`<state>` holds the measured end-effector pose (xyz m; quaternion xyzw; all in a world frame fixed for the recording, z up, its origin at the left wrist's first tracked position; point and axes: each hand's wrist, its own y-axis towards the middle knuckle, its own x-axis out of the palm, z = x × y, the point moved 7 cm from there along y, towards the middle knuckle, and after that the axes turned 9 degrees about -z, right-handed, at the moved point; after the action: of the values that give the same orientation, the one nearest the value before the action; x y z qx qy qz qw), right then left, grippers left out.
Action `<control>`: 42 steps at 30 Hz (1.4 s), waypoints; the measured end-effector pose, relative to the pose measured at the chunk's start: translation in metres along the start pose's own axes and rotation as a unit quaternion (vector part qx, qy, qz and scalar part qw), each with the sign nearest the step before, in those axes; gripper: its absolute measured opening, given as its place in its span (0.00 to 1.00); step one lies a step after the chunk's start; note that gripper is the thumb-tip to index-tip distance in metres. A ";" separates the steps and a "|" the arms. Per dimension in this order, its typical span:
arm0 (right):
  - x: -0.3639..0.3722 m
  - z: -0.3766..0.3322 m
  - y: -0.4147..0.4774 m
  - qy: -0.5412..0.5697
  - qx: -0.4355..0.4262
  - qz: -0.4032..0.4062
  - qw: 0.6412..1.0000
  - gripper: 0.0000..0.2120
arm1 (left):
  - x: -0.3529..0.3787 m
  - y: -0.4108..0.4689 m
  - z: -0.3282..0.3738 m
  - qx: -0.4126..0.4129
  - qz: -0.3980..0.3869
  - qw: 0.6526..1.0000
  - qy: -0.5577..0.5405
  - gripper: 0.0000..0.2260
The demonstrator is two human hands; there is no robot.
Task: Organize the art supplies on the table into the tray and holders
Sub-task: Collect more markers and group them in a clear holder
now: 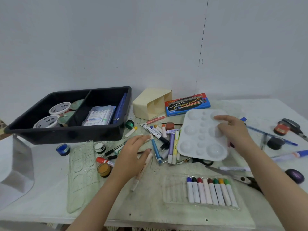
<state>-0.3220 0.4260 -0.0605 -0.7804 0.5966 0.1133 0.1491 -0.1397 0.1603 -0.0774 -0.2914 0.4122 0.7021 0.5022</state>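
My right hand (233, 130) grips a white paint palette (200, 139) by its right side. The palette is upside down, its domes showing, and lies tilted over a pile of loose markers (160, 134). My left hand (133, 155) lies left of the pile and holds a pale marker (141, 172) under its thumb, the marker pointing toward me. At the back left stands the black two-compartment tray (70, 135): white tubs (59, 108) on its left side, a marker pack (100, 115) on its right. A beige holder (150, 104) lies on its side behind the pile.
A blue watercolour box (187, 104) lies behind the palette. Paint tubes in a clear pack (211, 192) and scissors (241, 177) lie near me. A clear lid (81, 177) is at the left. Small paint pots, blue (63, 149), white (99, 147) and orange (104, 170), stand in front of the tray.
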 end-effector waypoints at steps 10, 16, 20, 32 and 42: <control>0.075 -0.058 -0.001 -0.404 -0.153 -0.005 0.902 0.18 | 0.009 0.066 -0.024 -0.132 -0.019 0.990 -0.042 0.15; 0.154 -0.061 0.020 -0.512 -0.187 -0.128 0.829 0.23 | 0.030 0.099 -0.031 -0.175 -0.065 0.981 0.057 0.20; 0.171 -0.048 0.035 -0.576 -0.147 -0.190 0.781 0.27 | 0.037 0.108 -0.036 -0.205 -0.142 0.957 0.150 0.17; 0.178 -0.053 0.039 -0.504 -0.178 -0.199 0.821 0.15 | 0.037 0.121 -0.033 -0.227 -0.134 0.956 0.128 0.13; 0.151 -0.059 0.034 -0.234 -0.195 -0.105 0.947 0.07 | 0.023 0.097 -0.033 -0.219 0.029 0.935 -0.277 0.06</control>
<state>-0.3152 0.2606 -0.0621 -0.8038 0.4261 0.3908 0.1402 -0.2387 0.1268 -0.0846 -0.1757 0.1013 0.8423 0.4994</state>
